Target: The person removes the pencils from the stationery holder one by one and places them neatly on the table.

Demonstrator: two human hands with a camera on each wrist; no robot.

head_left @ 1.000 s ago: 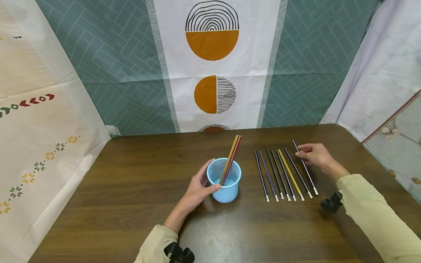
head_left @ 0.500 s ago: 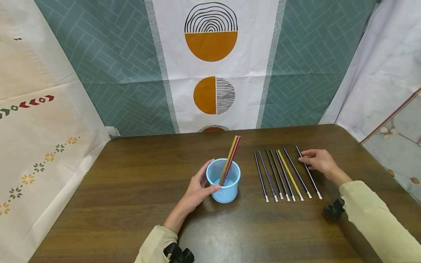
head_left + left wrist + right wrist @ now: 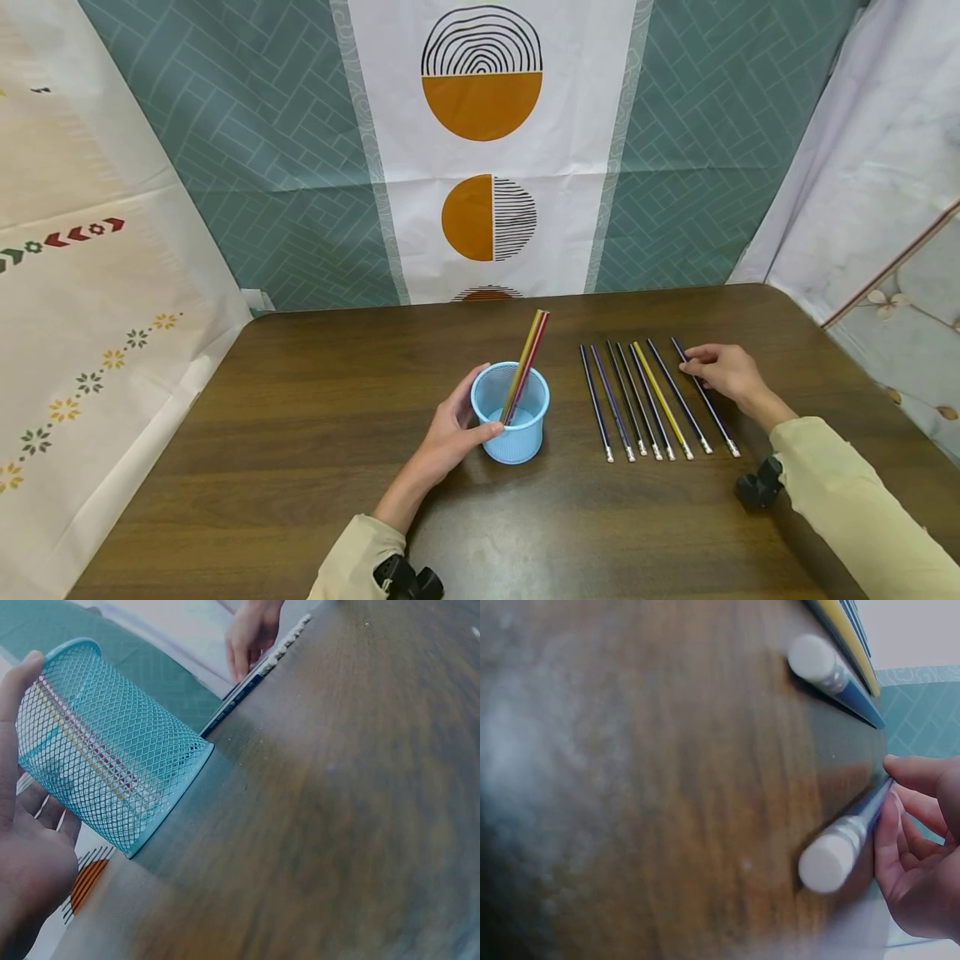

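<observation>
My left hand [image 3: 453,425] grips the near left side of a light-blue mesh pencil cup [image 3: 513,447], thumb at the rim. The cup stands upright on the table, with a few yellow and red pencils [image 3: 526,367] leaning in it. On the right, my right hand [image 3: 726,375] pinches a dark blue pencil [image 3: 716,417] between thumb and fingers, near its far end. This pencil lies at the right end of a row, its white eraser [image 3: 828,864] towards me. Beside it lie another dark blue pencil [image 3: 679,396] and a yellow pencil [image 3: 662,400].
Several more dark pencils [image 3: 596,402] continue the row to the left, erasers towards me and roughly parallel. The brown wooden table [image 3: 300,433] carries everything. Patterned cloths hang behind it and at both sides, including a teal one [image 3: 300,167].
My right hand has moved the rightmost pencil slightly to the right and towards me, and its far end now lies lower. My left hand and the cup stay in place.
</observation>
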